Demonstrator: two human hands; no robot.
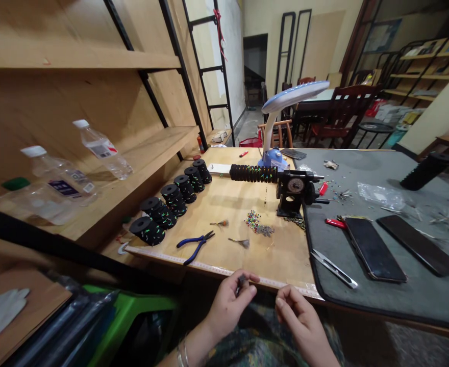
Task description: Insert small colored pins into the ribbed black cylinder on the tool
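My left hand (230, 300) hovers at the table's front edge, fingers curled and thumb near the index finger. A small dark thing shows between them, too small to name. Beside it my right hand (299, 316) is closed in a pinch; whatever it may hold is hidden. On the wooden table (217, 204) ahead lie blue-handled pliers (196, 245), two small feathery tufts, one of them a grey tuft (240, 242), and a pile of coloured beads and small metal pieces (258, 224). Behind them a clamped device (295, 188) carries a ridged black foam roll (253, 173) with bright bits along it.
Several black foam spools (148, 231) line the table's left edge. On the grey mat (339, 239) at right lie two phones, one a dark phone (373, 248), and thread snips (333, 268). A desk lamp (272, 155) stands behind. Shelves with plastic bottles (105, 150) rise at left.
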